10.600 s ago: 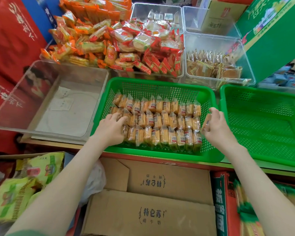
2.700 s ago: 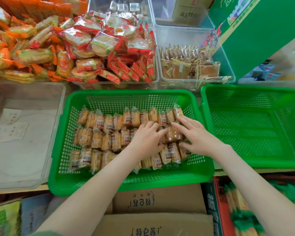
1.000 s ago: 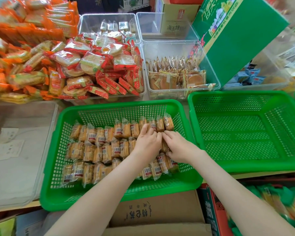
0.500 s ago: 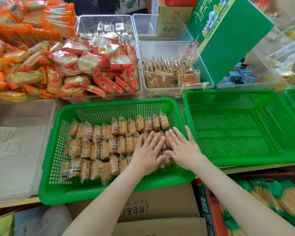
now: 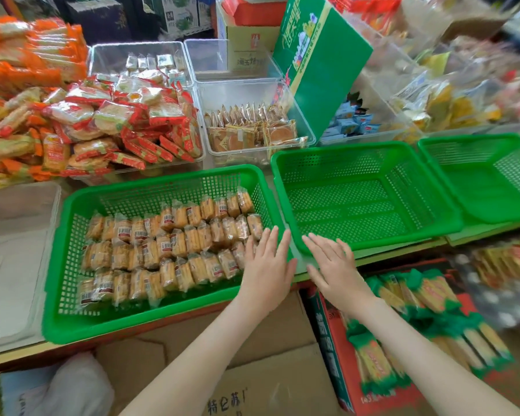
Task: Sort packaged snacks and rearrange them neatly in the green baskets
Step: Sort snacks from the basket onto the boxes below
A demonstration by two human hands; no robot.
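Covering basket [image 5: 72, 295] right corner, left hand [image 5: 267, 265] flat, grip empty; right hand [image 5: 335, 270] likewise; far shelves blurred.

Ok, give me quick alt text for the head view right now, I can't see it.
Both hands, left hand and right hand, hover open and flat, holding nothing, near the gap between a green basket holding three rows of small orange snack packets and an empty green basket. Behind are clear bins and heaped red and orange snacks.

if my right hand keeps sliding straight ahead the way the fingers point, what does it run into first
Most likely the near wall of the middle green basket. The right hand lies flat and open with its fingertips at that rim, pointing slightly left, though depth there is hard to judge.
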